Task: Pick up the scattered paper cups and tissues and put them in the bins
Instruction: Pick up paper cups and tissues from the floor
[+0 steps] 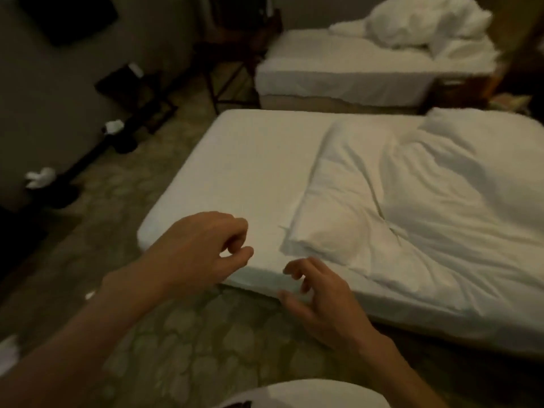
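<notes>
Hands in a dim bedroom, seen from the head camera. The left hand [203, 248] is held in front of the near corner of the near bed [235, 172], fingers loosely curled, thumb and forefinger close together, grasping nothing. The right hand [321, 295] is just beside it, lower and to the right, over the bed's near edge, fingers spread and bent, likewise released and empty. Whether either hand touches the mattress cannot be told. A rumpled white duvet [412, 216] covers the right part of this bed, and its left part shows bare sheet. Along the wall at left stand two dark, blurred containers, apparently the bins. The nearer bin [59, 191] has a crumpled tissue [41, 176] showing at its top, and the farther bin [125, 144] has a second tissue [114, 126] at its top. A small white scrap [89, 295] lies on the patterned floor [191, 348], just beside the left forearm as seen. A larger white piece [8, 351] lies at the left edge of the view, too blurred to identify. Both are well apart from the bins. Beyond the near bed stands a far bed [338, 75] with heaped white bedding [426, 22] at its right end. A dark-framed stand [229, 69] is to its left, and a dark screen [67, 19] hangs on the wall at upper left.
</notes>
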`<state>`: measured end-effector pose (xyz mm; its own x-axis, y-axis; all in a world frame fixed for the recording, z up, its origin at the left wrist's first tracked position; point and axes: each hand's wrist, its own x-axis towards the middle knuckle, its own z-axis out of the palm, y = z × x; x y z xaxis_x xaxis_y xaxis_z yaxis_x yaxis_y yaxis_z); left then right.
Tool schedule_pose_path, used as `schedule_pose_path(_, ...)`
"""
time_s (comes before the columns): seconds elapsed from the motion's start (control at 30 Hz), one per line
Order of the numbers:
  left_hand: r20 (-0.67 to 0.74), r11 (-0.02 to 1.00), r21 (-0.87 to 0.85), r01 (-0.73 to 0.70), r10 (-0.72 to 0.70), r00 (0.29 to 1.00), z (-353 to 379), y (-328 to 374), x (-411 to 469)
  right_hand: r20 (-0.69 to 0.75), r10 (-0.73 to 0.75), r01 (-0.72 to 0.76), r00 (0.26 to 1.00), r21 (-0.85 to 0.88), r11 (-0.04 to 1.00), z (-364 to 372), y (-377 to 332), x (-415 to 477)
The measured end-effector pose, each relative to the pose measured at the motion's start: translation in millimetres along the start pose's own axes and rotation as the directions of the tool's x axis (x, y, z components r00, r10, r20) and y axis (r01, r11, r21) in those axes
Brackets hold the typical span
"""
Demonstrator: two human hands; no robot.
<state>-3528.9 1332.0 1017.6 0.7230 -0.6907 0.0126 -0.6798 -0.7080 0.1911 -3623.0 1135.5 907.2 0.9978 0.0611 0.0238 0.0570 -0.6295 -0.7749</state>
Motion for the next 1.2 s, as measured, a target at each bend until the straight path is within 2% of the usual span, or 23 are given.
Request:
schedule_pose_path(0.1, -0.077, 0.973, -0.069, 0.22, -0.225, 0.971, -0.8, -45.5, -49.3, 0.157, -0.131, 0.144, 0.979, -0.073, 0.987, 40.2, -30.9, 43.5)
schedule_pose_path(0.2, -0.145, 0.903, -0.11, 0.416, -0.428, 0.892, 8.1, -85.0, -94.8, 0.341, -0.243, 0.296, 0.908, -0.111, 0.949, 83.2, -55.6, 91.2)
schedule_pose_path(0.33, -0.119, 0.793, -0.096, 0.602, -0.61, 0.784, 22.2, -123.2, -134.9, 0.533, -0.311, 0.446, 0.787, -0.144, 0.883, 133.2, -81.0, 145.1)
schedule_pose_path(0.5, -0.052, 0.592, -0.14, 0.794, -0.805, 0.591, 48.8, -173.8, -145.6, 0.699, -0.335, 0.538, 0.632, -0.085, 0.839, 185.9, -95.3, 209.9)
schedule_pose_path(0.73, 0.055, 0.331, -0.226, 0.916, -0.935, 0.351, 70.9, -240.8, -150.1, 0.788, -0.347, 0.511, 0.509, 0.048, 0.858, 252.3, -115.7, 279.2)
schedule_pose_path(0.9, 0.087, 0.135, -0.297, 0.945, -0.982, 0.168, 94.7, -284.9, -174.0, 0.872, -0.287, 0.532, 0.398, 0.036, 0.846, 303.9, -129.9, 314.8)
schedule_pose_path(1.1, 0.163, -0.045, -0.361, 0.932, -0.986, 0.016, 132.4, -349.9, -220.6, 0.921, -0.216, 0.581, 0.324, -0.014, 0.814, 383.4, -157.4, 344.6)
schedule_pose_path(1.2, 0.178, -0.09, -0.401, 0.912, -0.984, -0.019, 144.1, -406.4, -251.6, 0.932, -0.193, 0.595, 0.306, -0.029, 0.803, 438.5, -185.8, 363.0)
